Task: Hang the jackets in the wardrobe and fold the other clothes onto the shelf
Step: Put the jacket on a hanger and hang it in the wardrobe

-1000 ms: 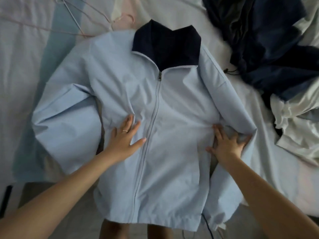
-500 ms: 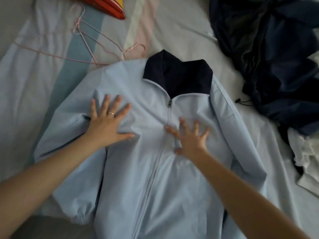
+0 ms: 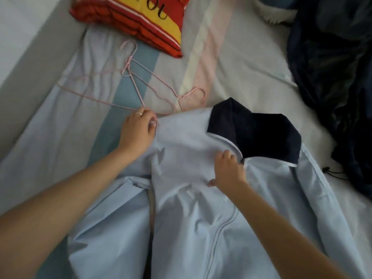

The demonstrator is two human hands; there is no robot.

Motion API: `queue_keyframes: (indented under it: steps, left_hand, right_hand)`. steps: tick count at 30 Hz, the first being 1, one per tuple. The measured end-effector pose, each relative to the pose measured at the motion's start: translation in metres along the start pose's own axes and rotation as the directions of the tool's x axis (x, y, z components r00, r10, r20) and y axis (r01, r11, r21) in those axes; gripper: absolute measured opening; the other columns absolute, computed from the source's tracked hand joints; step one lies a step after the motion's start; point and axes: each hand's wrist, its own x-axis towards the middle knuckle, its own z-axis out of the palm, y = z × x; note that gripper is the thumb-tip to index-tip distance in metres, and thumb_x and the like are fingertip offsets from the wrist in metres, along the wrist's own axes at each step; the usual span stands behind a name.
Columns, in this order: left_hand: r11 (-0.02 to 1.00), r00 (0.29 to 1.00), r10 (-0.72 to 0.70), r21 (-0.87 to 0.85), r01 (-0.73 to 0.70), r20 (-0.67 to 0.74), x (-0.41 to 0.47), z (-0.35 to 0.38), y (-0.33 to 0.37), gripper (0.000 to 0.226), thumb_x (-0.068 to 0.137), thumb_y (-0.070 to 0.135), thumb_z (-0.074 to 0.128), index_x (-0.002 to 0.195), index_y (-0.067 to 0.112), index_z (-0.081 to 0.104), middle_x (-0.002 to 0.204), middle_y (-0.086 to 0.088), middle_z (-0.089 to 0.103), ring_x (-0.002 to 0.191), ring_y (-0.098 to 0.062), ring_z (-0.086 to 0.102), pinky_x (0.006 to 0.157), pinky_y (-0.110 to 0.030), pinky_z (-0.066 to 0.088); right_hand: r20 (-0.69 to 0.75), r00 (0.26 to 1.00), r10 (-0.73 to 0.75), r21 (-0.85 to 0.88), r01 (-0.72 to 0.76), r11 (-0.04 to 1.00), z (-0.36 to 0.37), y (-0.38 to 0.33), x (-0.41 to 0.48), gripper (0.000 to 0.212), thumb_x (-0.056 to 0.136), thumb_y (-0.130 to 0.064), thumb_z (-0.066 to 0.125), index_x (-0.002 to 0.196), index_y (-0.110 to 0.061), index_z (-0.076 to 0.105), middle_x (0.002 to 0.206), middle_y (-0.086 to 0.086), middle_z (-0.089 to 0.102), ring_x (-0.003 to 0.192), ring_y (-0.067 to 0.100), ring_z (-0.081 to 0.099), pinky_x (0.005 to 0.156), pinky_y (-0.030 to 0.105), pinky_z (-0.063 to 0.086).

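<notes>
Pale blue, smooth woven zip jacket with navy collar (image 3: 201, 198) lying creased on striped bed sheet (image 3: 50, 148). Left hand (image 3: 136, 131) fingers pinched shoulder edge; right hand (image 3: 227, 170) fingers gripped zipper placket. Thin pink wire hangers (image 3: 138, 91) beside.

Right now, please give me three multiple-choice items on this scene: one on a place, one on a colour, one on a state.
1. Where do the hangers lie?
A. on the bed, beyond the jacket
B. on the dark pile
C. inside the jacket

2. What colour is the jacket's collar?
A. red
B. dark navy
C. white

3. What is the left hand doing?
A. resting open and flat
B. lifting a hanger
C. pinching the jacket's shoulder edge

Answers: 1 A, the pink wires rest on the sheet above the shoulder. 2 B, it is dark against the light blue. 3 C, its fingers close on the fabric.
</notes>
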Motion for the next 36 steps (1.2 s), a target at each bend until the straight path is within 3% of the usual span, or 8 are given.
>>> queue_keyframes:
  steps: [6,12,18,21,24,27,31,36]
  left_hand:
    - [0.933,0.910,-0.349,0.174,0.315,0.222,0.058,0.014,-0.030,0.047,0.083,0.030,0.066,0.126,0.022,0.050,0.134,-0.007,0.043,0.125,-0.031,0.038,0.098,-0.047,0.036]
    - [0.972,0.903,-0.215,0.172,0.161,0.371,0.055,0.002,-0.030,0.018,0.095,0.024,0.050,0.107,0.010,0.046,0.102,-0.018,0.063,0.094,-0.037,0.060,0.071,-0.040,0.044]
    - [0.999,0.999,0.024,0.031,-0.023,-0.036,0.042,-0.047,-0.009,0.017,0.088,0.012,0.043,0.080,0.003,0.055,0.077,-0.021,0.056,0.074,-0.039,0.053,0.065,-0.044,0.037]
    - [0.973,0.973,0.229,-0.001,-0.229,0.031,0.008,-0.060,0.032,0.021,0.085,0.016,0.041,0.078,0.008,0.059,0.076,-0.014,0.056,0.073,-0.034,0.051,0.069,-0.038,0.035]
    - [0.959,0.947,0.279,-0.100,-0.266,0.156,-0.040,-0.056,0.071,0.028,0.089,0.020,0.040,0.091,0.008,0.065,0.082,-0.010,0.058,0.078,-0.031,0.050,0.074,-0.039,0.038]
    - [0.916,0.870,0.395,-0.201,-0.347,0.296,-0.096,-0.047,0.105,0.033,0.092,0.024,0.038,0.100,0.008,0.065,0.086,-0.008,0.059,0.079,-0.028,0.049,0.073,-0.040,0.042]
    - [0.823,0.715,0.567,-0.231,-0.519,0.409,-0.156,-0.037,0.125,0.029,0.089,0.024,0.043,0.103,0.013,0.065,0.085,-0.003,0.058,0.079,-0.023,0.047,0.071,-0.037,0.042]
    - [0.692,0.484,0.708,-0.368,-0.622,0.514,-0.192,-0.035,0.149,0.007,0.076,0.025,0.049,0.073,0.020,0.053,0.077,0.000,0.052,0.077,-0.021,0.043,0.067,-0.033,0.039]
  right_hand:
    - [0.204,0.979,0.024,0.023,-0.029,0.999,0.019,-0.021,0.046,0.106,0.065,-0.041,0.083,0.141,-0.001,0.020,0.140,0.021,0.029,0.128,0.033,0.040,0.105,0.038,0.038]
    - [0.237,0.970,0.047,-0.033,-0.040,0.999,0.017,-0.024,0.050,0.107,0.065,-0.044,0.082,0.139,0.001,0.019,0.136,0.021,0.031,0.124,0.032,0.043,0.098,0.037,0.045]
    - [0.247,0.966,0.081,-0.005,-0.082,0.997,0.019,-0.026,0.054,0.110,0.067,-0.044,0.081,0.140,0.004,0.014,0.137,0.021,0.028,0.128,0.033,0.040,0.102,0.037,0.041]
    - [0.212,0.976,0.045,0.291,-0.107,0.951,0.014,-0.017,0.053,0.068,0.083,-0.035,0.070,0.131,0.000,0.038,0.129,0.020,0.042,0.120,0.032,0.048,0.097,0.034,0.041]
    - [0.238,0.969,0.068,0.951,-0.247,0.188,0.009,0.014,0.021,0.027,0.100,-0.027,0.044,0.088,-0.009,0.062,0.082,0.009,0.064,0.076,0.022,0.058,0.066,0.027,0.044]
    - [0.352,0.912,-0.209,0.726,-0.407,-0.554,0.013,0.049,-0.029,0.059,0.093,-0.056,0.029,0.110,-0.010,0.061,0.104,0.009,0.072,0.088,0.023,0.069,0.083,0.040,0.055]
    - [0.286,0.910,-0.300,0.643,-0.414,-0.644,0.028,0.065,-0.081,0.102,0.055,-0.074,0.069,0.132,-0.011,0.046,0.128,0.010,0.062,0.114,0.025,0.062,0.093,0.046,0.052]
    - [0.334,0.934,-0.127,0.714,-0.338,-0.613,0.028,0.068,-0.093,0.038,0.076,-0.044,0.056,0.103,-0.018,0.056,0.093,0.000,0.067,0.072,0.012,0.066,0.063,0.022,0.054]
